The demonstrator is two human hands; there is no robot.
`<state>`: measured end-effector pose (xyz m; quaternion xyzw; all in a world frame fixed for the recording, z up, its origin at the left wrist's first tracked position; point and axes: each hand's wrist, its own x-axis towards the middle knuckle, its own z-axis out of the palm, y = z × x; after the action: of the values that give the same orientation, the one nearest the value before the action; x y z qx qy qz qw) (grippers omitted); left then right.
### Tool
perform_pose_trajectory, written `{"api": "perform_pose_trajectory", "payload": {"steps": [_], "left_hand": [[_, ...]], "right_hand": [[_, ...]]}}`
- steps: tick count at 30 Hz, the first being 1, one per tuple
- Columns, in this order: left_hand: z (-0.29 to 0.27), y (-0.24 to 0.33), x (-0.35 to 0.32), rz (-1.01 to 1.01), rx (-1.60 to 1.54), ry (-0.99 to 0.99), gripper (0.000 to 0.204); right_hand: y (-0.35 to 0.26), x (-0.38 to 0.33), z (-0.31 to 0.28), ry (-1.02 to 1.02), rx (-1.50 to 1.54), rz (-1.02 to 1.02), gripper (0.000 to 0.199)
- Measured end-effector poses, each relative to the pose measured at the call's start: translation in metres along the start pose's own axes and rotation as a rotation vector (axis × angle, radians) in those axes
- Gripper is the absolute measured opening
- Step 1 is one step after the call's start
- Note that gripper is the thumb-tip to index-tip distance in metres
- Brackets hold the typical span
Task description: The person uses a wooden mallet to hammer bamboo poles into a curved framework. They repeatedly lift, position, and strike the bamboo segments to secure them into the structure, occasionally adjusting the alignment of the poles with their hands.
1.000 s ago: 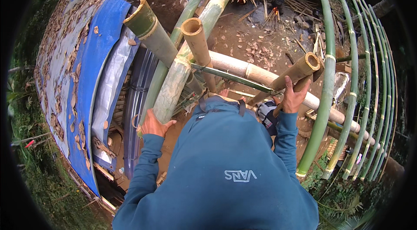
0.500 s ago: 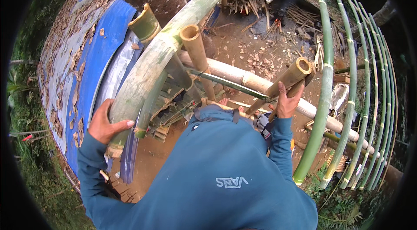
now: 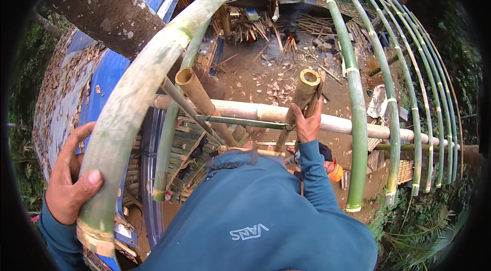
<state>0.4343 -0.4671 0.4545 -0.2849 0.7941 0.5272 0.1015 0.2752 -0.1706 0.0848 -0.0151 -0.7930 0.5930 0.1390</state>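
My left hand (image 3: pixel 71 181) is closed round the near end of a thick pale-green bamboo pole (image 3: pixel 125 102), thumb on top. The pole slopes up and away to the upper middle. My right hand (image 3: pixel 308 122) grips the right bamboo upright (image 3: pixel 303 92) of what looks like a ladder, just above a tied joint. The left upright (image 3: pixel 198 94), with a hollow open top, stands in front of my chest. A split green bamboo strip (image 3: pixel 240 121) spans between the two uprights. Behind them runs a horizontal bamboo beam (image 3: pixel 245 110).
Several green bamboo poles (image 3: pixel 355 102) lie across the beam on the right. A blue tarp (image 3: pixel 110 79) with dry leaves and a tree trunk (image 3: pixel 105 10) are at left. Below, a person in orange headwear (image 3: pixel 335 172) is on the ground. Firewood and a small fire (image 3: pixel 290 43) lie beyond.
My left hand has carried the thick pole's near end left and toward me. The right hand stays on the upright. My view has shifted, showing the person below more fully.
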Motion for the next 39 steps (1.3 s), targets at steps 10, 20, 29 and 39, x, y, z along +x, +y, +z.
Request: {"api": "perform_pose_trajectory", "payload": {"steps": [10, 20, 29, 39], "left_hand": [[0.117, -0.018, 0.076, 0.214, -0.247, -0.271, 0.068], [0.311, 0.031, 0.143, 0.322, -0.452, -0.224, 0.033], [0.445, -0.038, 0.113, 0.159, -0.539, -0.234, 0.084], [0.505, -0.141, 0.137, 0.018, -0.525, -0.294, 0.088]], "right_hand": [[0.018, -0.001, 0.002, 0.001, -0.017, -0.017, 0.052], [0.092, -0.009, -0.043, 0.168, 0.149, 0.093, 0.025], [-0.064, -0.086, -0.179, 0.402, 1.016, 0.202, 0.05], [-0.003, -0.104, -0.159, 0.627, 0.375, 0.45, 0.032]]}}
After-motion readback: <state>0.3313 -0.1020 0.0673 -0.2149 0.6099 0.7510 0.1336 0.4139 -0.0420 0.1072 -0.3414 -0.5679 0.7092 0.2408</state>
